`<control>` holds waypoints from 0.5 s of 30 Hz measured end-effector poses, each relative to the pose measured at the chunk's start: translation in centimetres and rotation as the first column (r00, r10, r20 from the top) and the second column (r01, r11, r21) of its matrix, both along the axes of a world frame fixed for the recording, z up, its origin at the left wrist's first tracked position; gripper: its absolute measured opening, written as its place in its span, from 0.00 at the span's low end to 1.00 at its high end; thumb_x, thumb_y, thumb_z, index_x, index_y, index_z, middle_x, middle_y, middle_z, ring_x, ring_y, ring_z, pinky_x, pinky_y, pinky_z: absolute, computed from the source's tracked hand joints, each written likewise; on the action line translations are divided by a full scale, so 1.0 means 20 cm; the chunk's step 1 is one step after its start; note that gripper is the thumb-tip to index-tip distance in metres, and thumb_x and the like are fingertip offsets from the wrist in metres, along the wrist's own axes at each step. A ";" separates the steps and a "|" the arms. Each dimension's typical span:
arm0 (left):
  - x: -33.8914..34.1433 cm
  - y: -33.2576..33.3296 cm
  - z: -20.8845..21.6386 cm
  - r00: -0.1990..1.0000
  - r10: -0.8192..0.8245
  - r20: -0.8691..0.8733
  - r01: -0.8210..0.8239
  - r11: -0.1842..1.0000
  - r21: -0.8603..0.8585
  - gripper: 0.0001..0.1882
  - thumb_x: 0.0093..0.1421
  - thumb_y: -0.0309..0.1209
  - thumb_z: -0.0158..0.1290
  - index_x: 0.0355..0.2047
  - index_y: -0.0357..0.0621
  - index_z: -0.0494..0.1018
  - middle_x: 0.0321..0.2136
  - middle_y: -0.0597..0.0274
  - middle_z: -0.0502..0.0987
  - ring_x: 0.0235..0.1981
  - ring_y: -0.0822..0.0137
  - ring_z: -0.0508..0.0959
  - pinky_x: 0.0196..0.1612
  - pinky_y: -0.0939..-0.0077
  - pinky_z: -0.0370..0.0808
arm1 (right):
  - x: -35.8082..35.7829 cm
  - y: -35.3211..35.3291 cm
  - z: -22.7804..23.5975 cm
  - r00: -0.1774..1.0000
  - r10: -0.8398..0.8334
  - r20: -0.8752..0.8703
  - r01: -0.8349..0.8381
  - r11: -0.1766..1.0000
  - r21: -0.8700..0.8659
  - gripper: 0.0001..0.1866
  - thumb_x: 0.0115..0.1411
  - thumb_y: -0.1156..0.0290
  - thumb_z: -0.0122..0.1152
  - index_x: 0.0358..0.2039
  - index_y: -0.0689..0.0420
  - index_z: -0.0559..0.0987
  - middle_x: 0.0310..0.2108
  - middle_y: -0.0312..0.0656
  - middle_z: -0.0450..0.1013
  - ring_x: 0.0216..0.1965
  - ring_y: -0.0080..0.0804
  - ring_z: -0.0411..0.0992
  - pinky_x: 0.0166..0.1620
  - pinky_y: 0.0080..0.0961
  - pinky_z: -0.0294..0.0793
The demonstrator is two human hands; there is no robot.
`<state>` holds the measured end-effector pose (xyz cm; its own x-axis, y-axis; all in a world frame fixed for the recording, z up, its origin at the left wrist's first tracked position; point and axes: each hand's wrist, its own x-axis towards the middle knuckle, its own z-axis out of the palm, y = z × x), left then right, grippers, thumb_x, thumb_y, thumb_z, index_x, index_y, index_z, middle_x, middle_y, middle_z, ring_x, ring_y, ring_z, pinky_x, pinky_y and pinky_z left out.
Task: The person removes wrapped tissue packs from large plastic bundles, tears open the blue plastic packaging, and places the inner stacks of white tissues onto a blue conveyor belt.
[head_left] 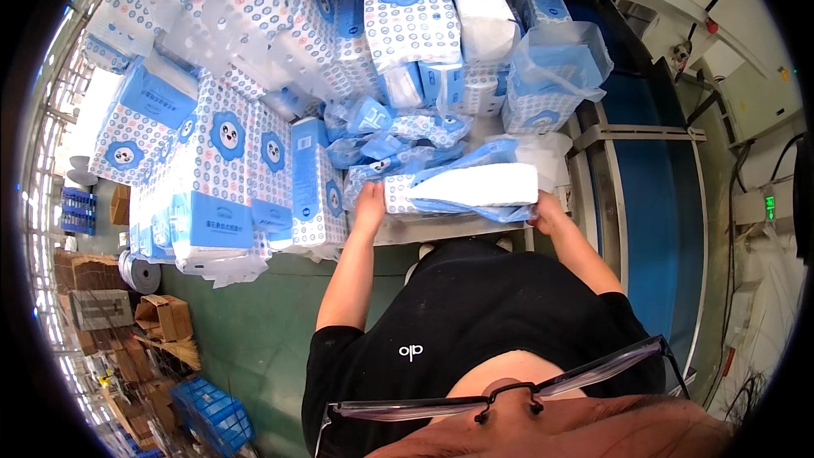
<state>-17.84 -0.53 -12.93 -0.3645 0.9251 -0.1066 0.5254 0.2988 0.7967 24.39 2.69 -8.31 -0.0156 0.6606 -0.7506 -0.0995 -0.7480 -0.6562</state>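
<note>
Between my two hands lies a long tissue pack [475,185], its white paper stack bare along one side, with a blue and white printed plastic wrapper bunched around it. At its left end, my left hand [370,205] is closed on the wrapper, fingers partly hidden. My right hand [547,210] grips the right end near the bottom edge, its fingertips tucked out of sight. Just beyond the pack sits a heap of crumpled blue printed plastic bags [398,136]. An open-topped clear and blue bag [560,68] stands at the far right of the worktop.
Tall stacks of wrapped tissue packs [225,136] crowd the left and far sides. Along the right runs a blue conveyor belt [653,203] with a metal crossbar [640,132]. Cardboard boxes [163,316] and a blue crate [212,414] rest on the green floor at lower left.
</note>
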 end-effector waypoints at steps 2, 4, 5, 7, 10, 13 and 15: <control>0.04 -0.03 -0.08 0.996 -0.021 0.081 0.023 1.000 -0.020 0.19 0.68 0.40 0.42 0.33 0.35 0.70 0.31 0.36 0.75 0.37 0.36 0.74 0.38 0.50 0.69 | 0.06 -0.01 -0.01 0.997 -0.064 -0.043 0.062 0.997 -0.042 0.15 0.65 0.62 0.47 0.44 0.56 0.77 0.26 0.33 0.69 0.20 0.25 0.63 0.22 0.23 0.62; 0.09 -0.06 -0.09 0.995 -0.078 -0.060 0.082 0.994 0.067 0.18 0.68 0.41 0.41 0.36 0.36 0.69 0.33 0.36 0.76 0.39 0.35 0.74 0.40 0.49 0.69 | 0.08 -0.02 -0.07 0.997 0.010 -0.083 -0.006 0.999 0.037 0.15 0.65 0.61 0.49 0.44 0.58 0.76 0.28 0.34 0.70 0.22 0.24 0.65 0.22 0.24 0.64; 0.11 -0.08 -0.08 0.991 -0.093 -0.096 0.094 0.995 0.010 0.17 0.67 0.41 0.42 0.37 0.37 0.68 0.34 0.36 0.76 0.40 0.35 0.74 0.41 0.49 0.70 | 0.08 -0.02 -0.07 0.994 0.051 -0.101 -0.043 0.996 0.079 0.16 0.64 0.61 0.50 0.44 0.59 0.75 0.29 0.35 0.70 0.24 0.24 0.67 0.22 0.25 0.65; 0.14 -0.12 -0.01 0.979 -0.123 -0.163 0.106 0.988 -0.109 0.17 0.66 0.42 0.42 0.40 0.39 0.68 0.36 0.37 0.76 0.42 0.36 0.74 0.42 0.49 0.70 | 0.06 -0.02 -0.07 0.955 0.233 0.186 -0.266 0.947 0.181 0.15 0.63 0.66 0.49 0.44 0.63 0.76 0.31 0.41 0.75 0.27 0.28 0.71 0.26 0.28 0.70; 0.16 -0.06 0.15 0.934 -0.220 -0.282 0.106 0.924 -0.368 0.14 0.62 0.39 0.46 0.43 0.43 0.68 0.40 0.41 0.78 0.44 0.41 0.76 0.44 0.49 0.71 | 0.00 -0.02 -0.19 0.775 0.201 0.600 -0.492 0.788 0.371 0.16 0.58 0.73 0.50 0.45 0.68 0.75 0.35 0.54 0.76 0.34 0.47 0.75 0.38 0.38 0.74; 0.09 -0.10 0.00 0.842 -0.329 -0.428 0.135 0.896 -0.423 0.13 0.60 0.38 0.47 0.42 0.47 0.71 0.40 0.46 0.79 0.44 0.46 0.79 0.43 0.53 0.75 | -0.04 0.01 -0.28 0.501 0.288 0.816 -0.701 0.688 0.187 0.15 0.60 0.71 0.50 0.42 0.69 0.74 0.40 0.61 0.75 0.44 0.59 0.73 0.48 0.44 0.71; 0.10 -0.13 -0.10 0.811 -0.318 -0.492 0.177 0.933 -0.313 0.12 0.60 0.38 0.48 0.41 0.49 0.72 0.40 0.47 0.80 0.44 0.48 0.80 0.42 0.56 0.77 | 0.03 0.02 -0.55 0.561 0.247 0.790 -0.705 0.642 0.300 0.16 0.58 0.71 0.51 0.44 0.64 0.76 0.46 0.62 0.73 0.48 0.61 0.70 0.51 0.45 0.70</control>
